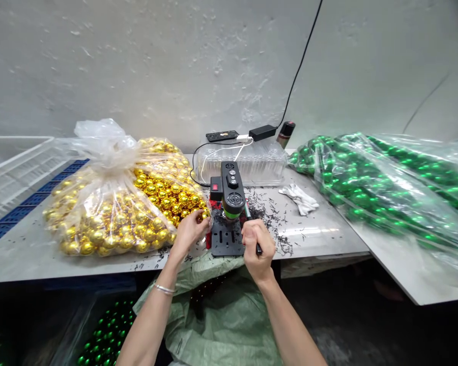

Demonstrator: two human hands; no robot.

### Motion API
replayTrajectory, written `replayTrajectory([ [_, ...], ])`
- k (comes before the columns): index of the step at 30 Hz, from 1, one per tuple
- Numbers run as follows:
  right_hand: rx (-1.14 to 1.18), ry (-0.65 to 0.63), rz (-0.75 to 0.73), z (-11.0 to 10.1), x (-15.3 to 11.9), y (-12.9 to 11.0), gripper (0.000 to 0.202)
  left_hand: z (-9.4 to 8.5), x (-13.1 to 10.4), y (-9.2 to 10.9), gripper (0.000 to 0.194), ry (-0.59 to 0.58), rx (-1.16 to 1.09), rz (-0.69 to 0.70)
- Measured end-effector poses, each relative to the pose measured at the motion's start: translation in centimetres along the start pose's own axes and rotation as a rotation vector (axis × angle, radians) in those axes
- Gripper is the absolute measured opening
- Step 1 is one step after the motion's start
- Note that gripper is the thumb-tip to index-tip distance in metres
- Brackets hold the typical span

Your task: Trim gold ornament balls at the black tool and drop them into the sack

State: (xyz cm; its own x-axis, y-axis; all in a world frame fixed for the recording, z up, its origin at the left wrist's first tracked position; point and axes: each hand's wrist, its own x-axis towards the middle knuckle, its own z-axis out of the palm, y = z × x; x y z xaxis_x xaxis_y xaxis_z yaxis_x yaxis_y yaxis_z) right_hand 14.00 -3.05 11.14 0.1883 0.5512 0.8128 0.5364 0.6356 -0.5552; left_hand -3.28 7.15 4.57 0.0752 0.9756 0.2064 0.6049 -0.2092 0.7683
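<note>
My right hand (257,246) is wrapped round the black-gripped lever (258,249) of a small bench press (233,195). The press has a black head with round vents and buttons, above a slotted black base plate (228,243). Left of the press, my left hand (192,231) has its fingers curled on a shiny gold ball (200,218), at the mouth of a clear bag of gold balls (164,195). Part of that ball is hidden by the fingers. Below the press, a pale green woven sack (221,325) hangs open between my forearms.
Black scraps (269,213) litter the table around the press. Behind it stands a clear plastic box (248,170) with a power adapter (262,132) on top. White gloves (299,198) and bags of green balls (374,188) lie right; a white crate (19,162) stands left.
</note>
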Motion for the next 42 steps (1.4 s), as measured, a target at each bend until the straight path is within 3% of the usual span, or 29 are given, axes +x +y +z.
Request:
replayTrajectory([
  [4,0.01,-0.001,0.016,-0.1,0.1,0.1,0.03,-0.2,-2.8,0.5,0.043,-0.112,-0.732,-0.291],
  [6,0.002,0.003,0.021,-0.1,0.1,0.1,0.03,0.8,-4.4,0.7,0.044,-0.145,-0.91,-0.386],
  [8,-0.013,-0.002,0.012,-0.2,0.2,0.1,0.031,2.2,-5.5,0.8,0.044,-0.13,-0.946,-0.427],
  [11,-0.03,-0.026,-0.014,-0.3,0.2,0.2,0.029,4.3,-6.0,0.9,0.048,-0.078,-0.828,-0.387],
  [14,-0.031,-0.039,-0.036,-0.4,0.1,0.3,0.028,5.8,-5.7,0.9,0.045,-0.001,-0.554,-0.25],
  [18,-0.05,-0.032,-0.036,-0.5,-0.1,0.3,0.027,6.4,-5.4,1.0,0.035,0.042,-0.2,-0.025],
  [22,-0.059,-0.04,-0.041,-0.5,-0.1,0.3,0.027,6.5,-5.2,1.0,0.03,0.035,-0.042,0.15],
  [29,-0.038,-0.043,-0.036,-0.5,-0.9,0.6,0.026,7.4,-5.3,0.7,0.027,0.072,-0.041,0.202],
  [36,-0.084,-0.046,-0.173,0.4,-3.7,3.3,0.028,7.6,-5.4,0.6,0.029,0.091,-0.033,0.218],
  [42,-0.086,0.009,-0.2,1.1,-4.8,4.7,0.031,7.6,-5.4,0.5,0.029,0.091,-0.012,0.221],
])
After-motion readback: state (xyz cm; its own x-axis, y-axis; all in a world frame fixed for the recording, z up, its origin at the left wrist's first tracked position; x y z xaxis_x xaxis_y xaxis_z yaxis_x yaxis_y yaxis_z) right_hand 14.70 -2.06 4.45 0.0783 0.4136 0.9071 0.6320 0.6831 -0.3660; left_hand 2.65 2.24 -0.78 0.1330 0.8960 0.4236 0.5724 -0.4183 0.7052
